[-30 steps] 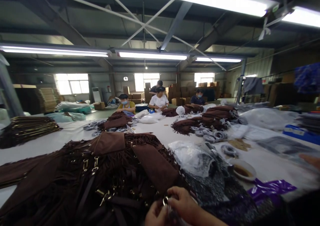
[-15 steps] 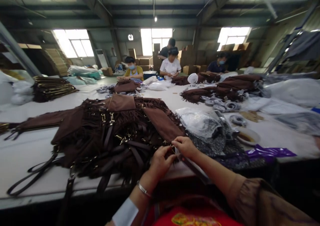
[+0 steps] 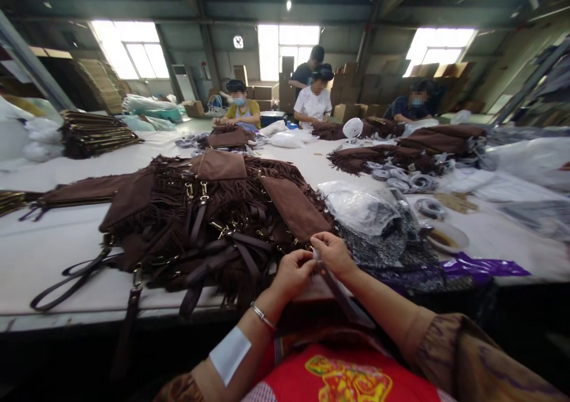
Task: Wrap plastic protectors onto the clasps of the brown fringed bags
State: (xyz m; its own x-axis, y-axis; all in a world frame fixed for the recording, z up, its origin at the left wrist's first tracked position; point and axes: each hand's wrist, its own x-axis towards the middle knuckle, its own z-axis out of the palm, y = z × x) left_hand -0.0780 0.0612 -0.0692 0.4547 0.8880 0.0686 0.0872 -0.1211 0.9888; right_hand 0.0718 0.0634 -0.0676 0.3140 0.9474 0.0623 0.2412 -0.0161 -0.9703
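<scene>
At the near table edge both my hands meet, fingertips pinched together. My left hand (image 3: pixel 291 274) is closed at the end of a dark brown strap (image 3: pixel 341 300), where a small whitish piece shows between the fingers. My right hand (image 3: pixel 336 256) grips the same strap, which hangs down below it toward my lap. What exactly lies under the fingertips is partly hidden. Just beyond them is a large pile of brown fringed bags (image 3: pixel 214 224), with a flat brown pouch (image 3: pixel 296 206) on its right side. Gold clasps and wrist straps (image 3: pixel 71 280) stick out of the pile.
To the right lie clear plastic bags (image 3: pixel 360 209), a shallow bowl (image 3: pixel 447 237) and purple plastic (image 3: pixel 483 267). A stack of brown pouches (image 3: pixel 98 135) stands at the back left. Several co-workers, one in a white shirt (image 3: pixel 313 102), are across the table among more brown bags.
The view has tilted downward, so the scene sits higher. My hands stay together at the strap's end; the metal ring seen between them before is now covered by fingers and the whitish piece.
</scene>
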